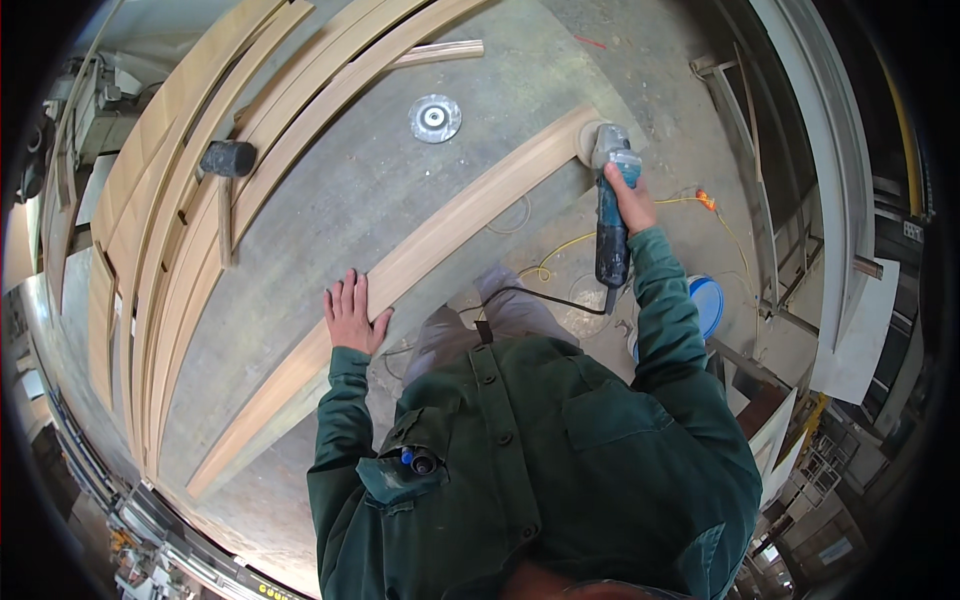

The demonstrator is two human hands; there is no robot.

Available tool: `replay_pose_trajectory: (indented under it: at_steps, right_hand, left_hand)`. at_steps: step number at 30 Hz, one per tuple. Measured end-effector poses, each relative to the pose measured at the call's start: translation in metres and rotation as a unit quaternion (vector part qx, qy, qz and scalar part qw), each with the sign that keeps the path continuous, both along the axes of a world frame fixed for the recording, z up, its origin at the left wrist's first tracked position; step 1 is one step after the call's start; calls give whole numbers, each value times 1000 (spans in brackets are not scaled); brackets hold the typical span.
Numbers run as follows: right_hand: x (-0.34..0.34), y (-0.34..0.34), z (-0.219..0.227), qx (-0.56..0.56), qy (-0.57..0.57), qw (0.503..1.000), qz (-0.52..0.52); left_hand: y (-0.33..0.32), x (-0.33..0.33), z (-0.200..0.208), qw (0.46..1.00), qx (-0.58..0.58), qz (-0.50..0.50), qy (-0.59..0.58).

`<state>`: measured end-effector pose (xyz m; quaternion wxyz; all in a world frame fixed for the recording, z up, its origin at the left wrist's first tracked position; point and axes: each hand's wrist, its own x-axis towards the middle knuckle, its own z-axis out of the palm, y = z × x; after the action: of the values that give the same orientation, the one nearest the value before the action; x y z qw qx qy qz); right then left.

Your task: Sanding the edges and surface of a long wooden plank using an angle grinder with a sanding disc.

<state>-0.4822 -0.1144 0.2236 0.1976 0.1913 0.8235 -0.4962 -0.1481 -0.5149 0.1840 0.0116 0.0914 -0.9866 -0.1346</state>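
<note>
My right hand grips the angle grinder, its disc half-hidden; my left hand lies flat on the curved board on the table. My sleeve partly covers a blue bucket; my chest pocket holds something blue-tipped, unclear.

Diffuse, moderately bright light is falling across the tabletop; the curved board is reading pale and clear. A disc toward the far edge is catching whitish glare. Shadows are darkening gaps between wooden strips along the left edge. Fisheye is bending straight lines; black vignetting is closing round the rim.
</note>
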Motion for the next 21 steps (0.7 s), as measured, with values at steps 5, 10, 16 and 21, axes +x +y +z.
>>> replay_pose_trajectory:
  at_steps: [5, 10, 16, 21]
  right_hand:
    - [86, -47, 10, -13, 61, 992, 105]
    - [167, -101, 4, -106, 50, 971, 208]
    - [243, -163, 24, -49, 13, 941, 335]
    - [277, -171, 38, -121, 24, 936, 329]
  left_hand:
    - [-4, 7, 1, 1000, -1, 4, 2]
    - [-17, 27, 2, 1000, 26, -6, 13]
    - [-49, 68, 9, 1000, 13, 18, 18]
    - [-65, 62, 23, 998, -9, -60, -13]
